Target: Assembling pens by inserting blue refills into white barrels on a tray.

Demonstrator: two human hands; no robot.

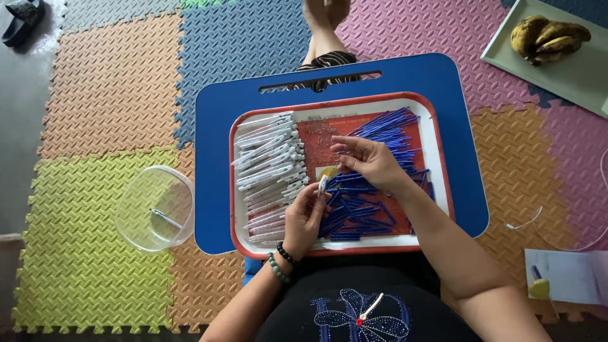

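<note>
Left hand [304, 218] pinches white pen barrel [322, 184], long axis near-upright, tip up.

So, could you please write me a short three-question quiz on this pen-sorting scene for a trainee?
1. True or false: the left hand holds a white pen barrel.
2. Which side of the tray holds the blue refills: A the person's left, B the person's right?
3. What lies in the clear tub on the mat?

Key: 1 true. 2 B; the right hand rests over them. 3 One finished pen.
</note>
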